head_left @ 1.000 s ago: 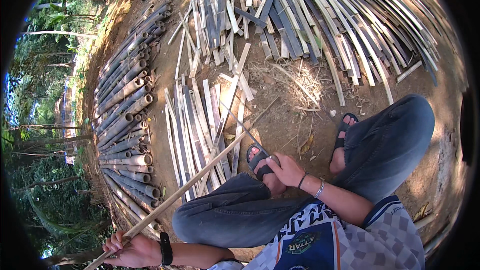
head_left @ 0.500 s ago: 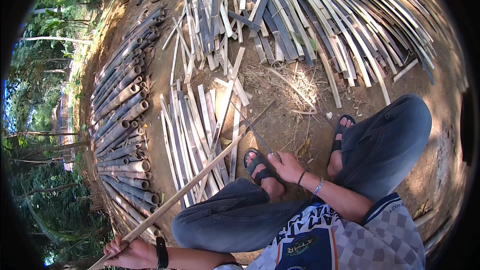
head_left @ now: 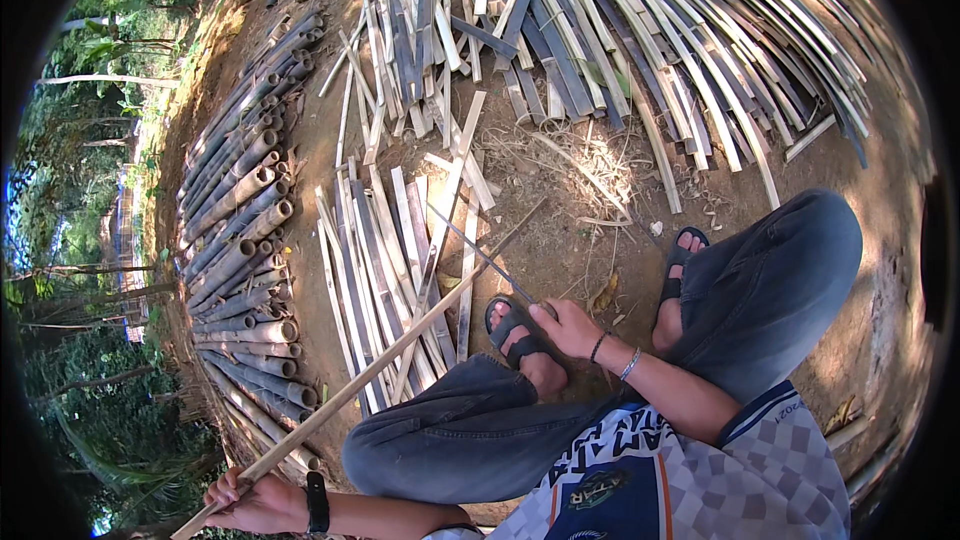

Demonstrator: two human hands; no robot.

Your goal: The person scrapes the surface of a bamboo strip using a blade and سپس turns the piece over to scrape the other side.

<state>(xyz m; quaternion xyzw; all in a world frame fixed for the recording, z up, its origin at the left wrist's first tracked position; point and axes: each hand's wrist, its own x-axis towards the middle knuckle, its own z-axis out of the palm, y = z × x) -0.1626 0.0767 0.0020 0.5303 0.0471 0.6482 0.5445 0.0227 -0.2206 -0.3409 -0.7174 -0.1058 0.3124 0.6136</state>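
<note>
My left hand is closed around the lower end of a long split bamboo strip. The strip slants up and right across my left shin, its far tip above the dirt. Closed on the handle of a long, thin-bladed knife is my right hand, in front of my left sandal. Its dark blade points up and left and crosses the strip near the strip's far end. Whether blade and strip touch, I cannot tell.
Beyond the strip lies a bundle of split bamboo slats. A larger spread of long slats covers the far ground. Cut bamboo poles are stacked at left. Pale shavings litter the dirt ahead of my feet.
My right hand has shifted slightly left and up, and the knife's tip has swung left past the strip. The strip's far end has barely moved; both hands keep their hold.
</note>
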